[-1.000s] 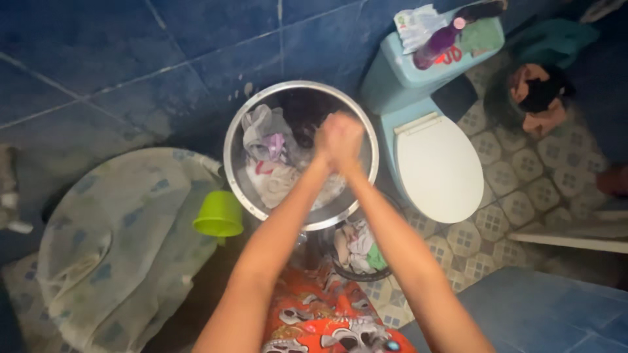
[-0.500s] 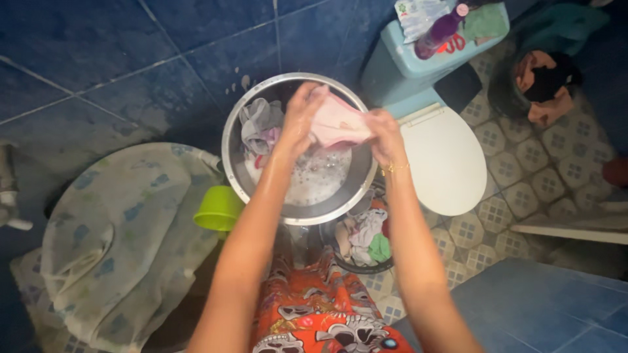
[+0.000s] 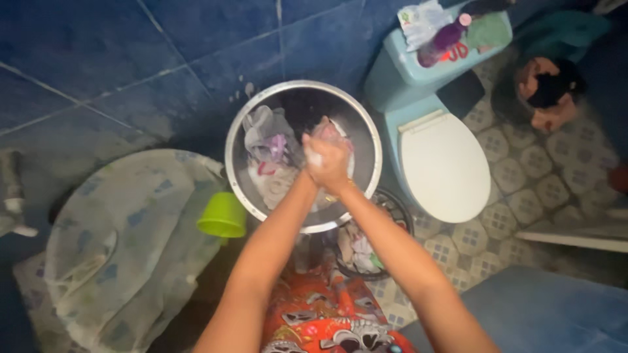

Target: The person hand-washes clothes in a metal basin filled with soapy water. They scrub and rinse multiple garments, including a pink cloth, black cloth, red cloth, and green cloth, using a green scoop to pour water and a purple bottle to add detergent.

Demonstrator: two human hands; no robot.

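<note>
My left hand (image 3: 315,159) and my right hand (image 3: 338,163) are pressed together over a round metal basin (image 3: 235,134), both closed on a pink cloth (image 3: 329,129) that sticks out above my fingers. Soap suds cling to my knuckles. Inside the basin lie more wet clothes (image 3: 267,140), grey, white and purple, with soapy water below my hands.
A light blue toilet (image 3: 443,157) with a white lid stands to the right, bottles and cloths on its tank. A green cup (image 3: 223,216) sits left of the basin beside a cloth-covered tub (image 3: 124,242). A small basket of clothes (image 3: 363,252) is below the basin.
My hands held the pink cloth spread apart half a second ago. They have come together again and lowered into the basin, bunching the cloth between them.
</note>
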